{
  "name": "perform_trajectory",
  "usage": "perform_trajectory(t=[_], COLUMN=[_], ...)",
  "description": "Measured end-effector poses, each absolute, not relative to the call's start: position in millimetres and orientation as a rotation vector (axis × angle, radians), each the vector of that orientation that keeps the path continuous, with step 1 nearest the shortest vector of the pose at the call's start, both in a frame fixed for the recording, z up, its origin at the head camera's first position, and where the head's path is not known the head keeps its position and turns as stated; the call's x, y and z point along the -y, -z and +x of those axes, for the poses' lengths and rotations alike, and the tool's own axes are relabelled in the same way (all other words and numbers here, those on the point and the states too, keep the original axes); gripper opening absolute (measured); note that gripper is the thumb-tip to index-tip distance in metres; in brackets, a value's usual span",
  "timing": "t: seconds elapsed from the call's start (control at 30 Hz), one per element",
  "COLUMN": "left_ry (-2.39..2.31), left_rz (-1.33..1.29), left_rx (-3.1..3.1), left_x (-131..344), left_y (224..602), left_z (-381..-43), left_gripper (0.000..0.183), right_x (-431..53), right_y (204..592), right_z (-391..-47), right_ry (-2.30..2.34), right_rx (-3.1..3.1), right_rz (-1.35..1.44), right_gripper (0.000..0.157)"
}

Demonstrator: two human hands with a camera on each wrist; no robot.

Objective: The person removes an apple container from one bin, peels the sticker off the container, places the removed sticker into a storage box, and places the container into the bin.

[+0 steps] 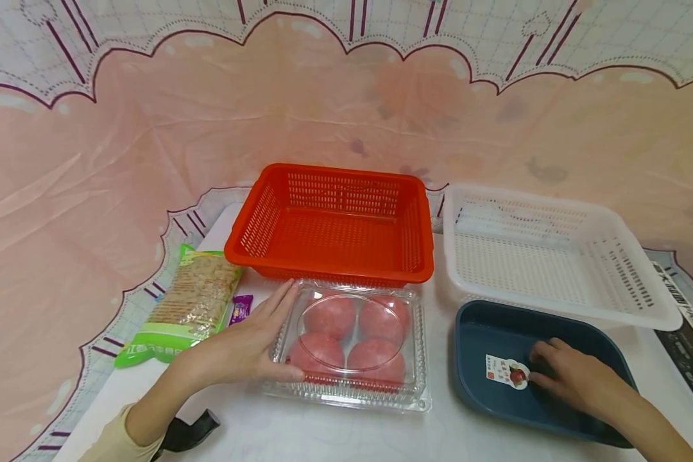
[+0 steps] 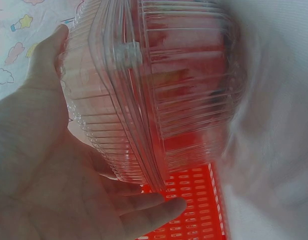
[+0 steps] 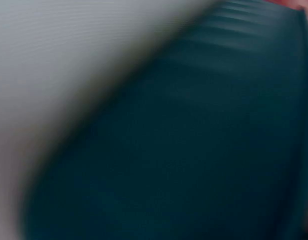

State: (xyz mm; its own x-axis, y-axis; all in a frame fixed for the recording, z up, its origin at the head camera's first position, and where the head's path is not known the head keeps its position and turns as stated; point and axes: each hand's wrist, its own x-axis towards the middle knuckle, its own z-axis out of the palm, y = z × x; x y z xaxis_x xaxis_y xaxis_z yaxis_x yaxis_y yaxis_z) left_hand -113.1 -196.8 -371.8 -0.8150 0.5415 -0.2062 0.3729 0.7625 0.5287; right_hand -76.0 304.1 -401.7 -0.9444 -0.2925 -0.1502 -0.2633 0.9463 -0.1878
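A clear plastic clamshell box [image 1: 346, 398] holding several round red fruits [image 1: 329, 317] stands before me. Along its left side lies my left hand [image 1: 254, 343], fingers straight, touching the wall; the left wrist view shows the hand [image 2: 79, 175] against the box's ribbed side [image 2: 188, 105]. My right hand [image 1: 577, 378] reaches into a dark blue tray [image 1: 479, 321], fingers bent. Its thumb and forefinger pinch the right end of a small white packet [image 1: 498, 370] printed with a red fruit, lying at the tray bottom. The right wrist view shows only the blurred tray [image 3: 193, 130].
Behind the box sits a red slotted basket [image 1: 335, 231], with a white basket [image 1: 531, 256] to its right. A green-and-clear food bag [image 1: 190, 301] and a small purple packet [image 1: 240, 308] lie left. A black printed box [image 1: 687, 346] is at the right edge.
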Motion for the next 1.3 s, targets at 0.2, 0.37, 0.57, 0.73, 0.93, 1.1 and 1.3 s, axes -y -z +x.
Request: perform_trajectory(t=[0.2,0.37,0.57,0.73,0.93,1.1,1.3], left_ry=[-0.683,-0.681,-0.705,-0.697,-0.644,-0.610,-0.557], left_rz=[0.694,0.711,0.702,0.691,0.659,0.612,0.611], left_rx=[-2.607,-2.613,-2.617,-2.626,-2.643,-2.658,-2.695], left_x=[197,199,199,198,195,191,192], left_y=[372,373,374,373,368,365,363], left_z=[-113,-113,-111,-109,-105,-99,-96], left_gripper=[0.126,0.126,0.125,0.126,0.127,0.129,0.136], right_x=[-265,-216,-158,-131,-126,-130,-132], right_y=[369,358,367,380,377,374,377], right_z=[-74,-72,-75,-73,-72,-70,-68], right_ry=[0.430,0.839,0.834,0.778,0.746,0.804,0.887], right_rx=[-3.089,-3.131,-3.167,-3.083,-2.943,-2.771,-2.605], right_rz=[-0.428,-0.560,-0.685,-0.627,-0.448,-0.424,-0.507], right_gripper=[0.018,0.031,0.054,0.071,0.084,0.094,0.114])
